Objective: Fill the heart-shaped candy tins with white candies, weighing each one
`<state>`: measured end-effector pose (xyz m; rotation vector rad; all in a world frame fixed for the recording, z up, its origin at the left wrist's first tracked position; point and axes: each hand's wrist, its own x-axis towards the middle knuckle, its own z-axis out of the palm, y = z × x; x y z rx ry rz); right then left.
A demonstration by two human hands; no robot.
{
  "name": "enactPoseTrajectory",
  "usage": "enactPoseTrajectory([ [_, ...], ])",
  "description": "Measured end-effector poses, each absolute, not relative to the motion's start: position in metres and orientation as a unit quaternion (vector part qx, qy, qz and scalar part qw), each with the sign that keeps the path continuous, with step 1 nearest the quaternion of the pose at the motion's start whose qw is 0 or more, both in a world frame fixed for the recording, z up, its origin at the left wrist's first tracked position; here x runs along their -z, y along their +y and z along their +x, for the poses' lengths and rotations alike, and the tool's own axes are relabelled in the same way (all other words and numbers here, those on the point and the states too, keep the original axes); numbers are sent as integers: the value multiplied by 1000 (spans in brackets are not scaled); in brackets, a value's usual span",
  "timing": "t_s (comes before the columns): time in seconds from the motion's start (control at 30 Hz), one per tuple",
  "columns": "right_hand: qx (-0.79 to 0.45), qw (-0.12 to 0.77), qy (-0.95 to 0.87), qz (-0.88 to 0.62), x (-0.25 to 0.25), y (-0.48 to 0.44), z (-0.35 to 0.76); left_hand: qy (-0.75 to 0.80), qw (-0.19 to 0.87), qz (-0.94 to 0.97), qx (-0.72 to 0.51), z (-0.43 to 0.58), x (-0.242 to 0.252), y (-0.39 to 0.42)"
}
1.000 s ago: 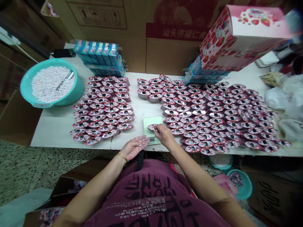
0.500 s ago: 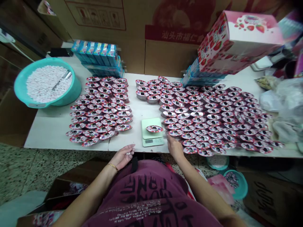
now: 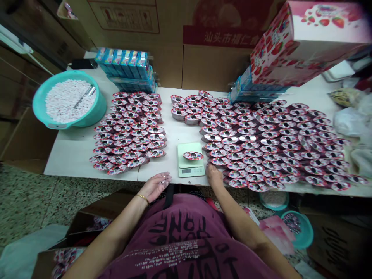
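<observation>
One small pink foil-lidded cup (image 3: 193,155) sits on a pale green digital scale (image 3: 190,169) at the table's front edge. My right hand (image 3: 214,175) rests on the table just right of the scale, fingers loosely curled, touching the nearest cups of the large right-hand batch (image 3: 276,143). My left hand (image 3: 155,185) hovers palm up at the table edge left of the scale, fingers partly curled around a few small white pellets (image 3: 164,178).
A second batch of cups (image 3: 128,131) lies to the left. A teal basin (image 3: 43,112) of white pellets with a metal scoop stands far left. Blue packs (image 3: 128,64) and a strawberry-print carton (image 3: 305,42) stand at the back; plastic bags at the right; teal bowls under the table.
My right hand let go of the cup on the scale and drew back to the table beside it. My left hand pulled back towards my body, still cupping pellets.
</observation>
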<state>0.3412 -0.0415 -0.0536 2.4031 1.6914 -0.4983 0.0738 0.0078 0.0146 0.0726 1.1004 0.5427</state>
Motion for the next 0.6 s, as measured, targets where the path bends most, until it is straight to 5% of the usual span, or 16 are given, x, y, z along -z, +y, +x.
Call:
enactPoseTrajectory([
  [0.23, 144, -234, 648, 711, 8, -16, 329, 456, 850, 37, -259, 95, -26, 19],
  [0.6, 249, -221, 768, 547, -41, -9, 282, 347, 902, -17, -256, 124, -36, 28],
])
